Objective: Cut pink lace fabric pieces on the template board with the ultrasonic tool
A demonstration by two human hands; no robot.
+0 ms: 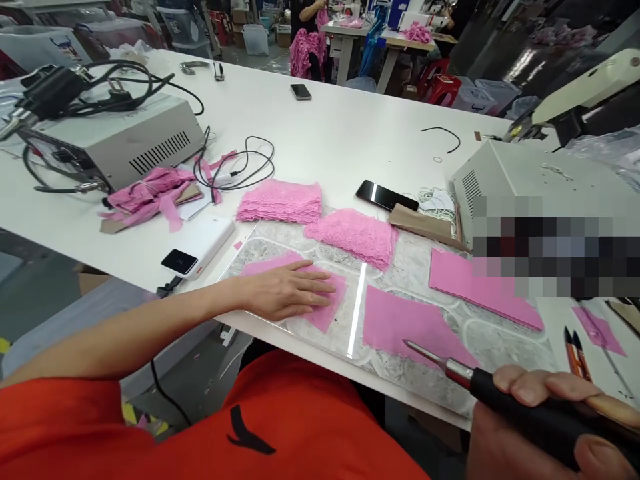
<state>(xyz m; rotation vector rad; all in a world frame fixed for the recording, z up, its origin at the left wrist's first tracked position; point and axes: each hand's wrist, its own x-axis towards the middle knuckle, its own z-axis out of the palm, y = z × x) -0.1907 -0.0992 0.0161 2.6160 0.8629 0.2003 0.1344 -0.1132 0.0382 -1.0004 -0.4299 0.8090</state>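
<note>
My left hand (287,293) lies flat with its fingers stretched over a pink cloth piece (333,300) on the grey marbled mat (335,340). My right hand (520,427), at the lower right, is wrapped round a black-handled tool with a pointed metal tip (457,370), much like a soldering iron. Its tip hovers over or touches a second pink cloth piece (400,320); I cannot tell which. Behind the left hand sit two stacks of textured pink cloth, the left stack (280,203) and the right stack (355,237). A neat pile of smooth pink pieces (480,287) lies further right.
Grey metal boxes stand at left (145,143) and right (493,177). A white power bank (205,247), a coiled black cable (245,170), pink scraps (150,193) and two phones, one near (385,195) and one far (301,92), lie on the white table (340,133). Orange-black pens (577,353) are at right.
</note>
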